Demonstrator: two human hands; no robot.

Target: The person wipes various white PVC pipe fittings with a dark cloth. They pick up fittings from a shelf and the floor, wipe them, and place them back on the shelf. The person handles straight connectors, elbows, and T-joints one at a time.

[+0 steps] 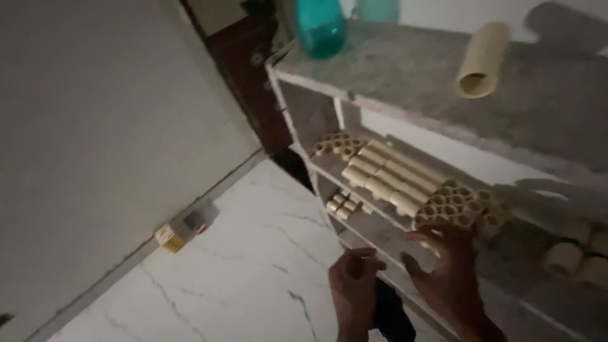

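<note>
Cream cardboard tubes fill a grey concrete shelf unit [405,76] set against a white wall. Dim light, detail soft.

Right hand [446,266]: fingers spread apart, grip open, fingertips touching the underside of a tube bundle [461,206] that shows its round open ends. Bundle sits at the front edge of the middle shelf, near its right part. No tube clamped.

Left hand [354,285]: below and left of the right hand, in front of the lower shelf edge, fingers curled loosely inward, thumb near forefinger. Nothing seen between them; cannot tell if fully closed.

Just left of the bundle, long tubes [386,177] lie side by side across the same shelf. A second cluster of tube ends [337,143] sits at the shelf's far left corner. Short tubes [342,206] lie on the shelf below.

Top slab: one single tube [482,60] on its side, well right; a teal bottle [321,26] at the left end.

White marble-pattern floor [253,266] below. Small yellow box [170,237] at the wall base.
</note>
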